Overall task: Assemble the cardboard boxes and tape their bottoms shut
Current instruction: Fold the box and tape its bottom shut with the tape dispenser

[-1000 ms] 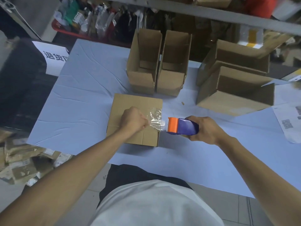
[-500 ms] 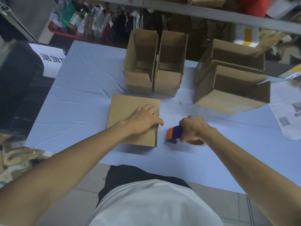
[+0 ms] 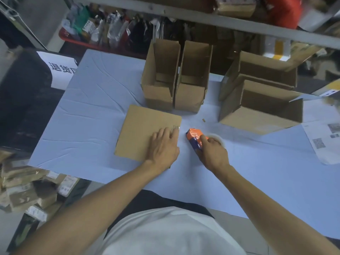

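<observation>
A cardboard box [image 3: 143, 129] stands bottom-up near the table's front edge, its flaps folded flat and a strip of clear tape at its right edge. My left hand [image 3: 163, 146] lies flat on the right part of that bottom, fingers spread, pressing on it. Just right of the box, my right hand [image 3: 211, 151] grips an orange and purple tape dispenser [image 3: 195, 137] that rests on the table with its clear tape roll [image 3: 218, 138] beside my fingers.
Two narrow open boxes [image 3: 174, 80] stand side by side behind the taped one. Two wider open boxes [image 3: 261, 100] sit at the back right. Printed sheets [image 3: 327, 138] lie at the right edge of the pale blue table [image 3: 88, 115]. Packed parcels [image 3: 27, 190] pile up below left.
My right hand drew the dispenser off the box's right edge and lowered it to the table. My left hand opened from pinching the tape to pressing flat on the box.
</observation>
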`<act>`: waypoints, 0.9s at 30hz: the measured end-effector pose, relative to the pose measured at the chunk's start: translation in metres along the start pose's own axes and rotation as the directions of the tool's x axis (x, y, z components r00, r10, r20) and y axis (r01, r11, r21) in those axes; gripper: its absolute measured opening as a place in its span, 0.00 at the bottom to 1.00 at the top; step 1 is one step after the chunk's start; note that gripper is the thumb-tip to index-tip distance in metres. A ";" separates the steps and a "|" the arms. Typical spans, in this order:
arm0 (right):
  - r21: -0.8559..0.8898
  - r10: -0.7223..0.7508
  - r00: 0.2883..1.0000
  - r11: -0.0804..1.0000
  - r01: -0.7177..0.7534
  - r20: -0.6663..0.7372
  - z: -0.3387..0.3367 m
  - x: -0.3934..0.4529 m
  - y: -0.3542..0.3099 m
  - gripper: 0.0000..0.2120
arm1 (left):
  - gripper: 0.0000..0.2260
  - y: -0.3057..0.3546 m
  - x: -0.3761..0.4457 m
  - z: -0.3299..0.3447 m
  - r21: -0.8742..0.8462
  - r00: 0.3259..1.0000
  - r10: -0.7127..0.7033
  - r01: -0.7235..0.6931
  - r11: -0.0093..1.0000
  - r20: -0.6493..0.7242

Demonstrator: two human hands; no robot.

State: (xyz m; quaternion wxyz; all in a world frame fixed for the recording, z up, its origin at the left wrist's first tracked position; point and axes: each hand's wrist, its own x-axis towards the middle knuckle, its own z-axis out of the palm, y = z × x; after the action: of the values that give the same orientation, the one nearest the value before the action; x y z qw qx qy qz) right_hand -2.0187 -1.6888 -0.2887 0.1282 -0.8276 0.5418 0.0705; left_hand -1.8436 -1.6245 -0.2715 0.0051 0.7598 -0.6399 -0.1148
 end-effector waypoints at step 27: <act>0.793 -0.227 0.974 0.593 0.143 -0.005 -0.070 0.036 -0.194 0.03 | 0.01 -0.165 -0.041 -0.106 -0.590 0.983 -0.177 0.109 0.800 -0.057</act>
State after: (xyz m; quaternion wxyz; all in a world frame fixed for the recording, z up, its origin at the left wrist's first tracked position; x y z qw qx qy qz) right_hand -1.8287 -1.6666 -0.2048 0.5111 -0.7340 0.4218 -0.1486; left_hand -1.6701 -1.5695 -0.1870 0.2648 0.7725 -0.5132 -0.2641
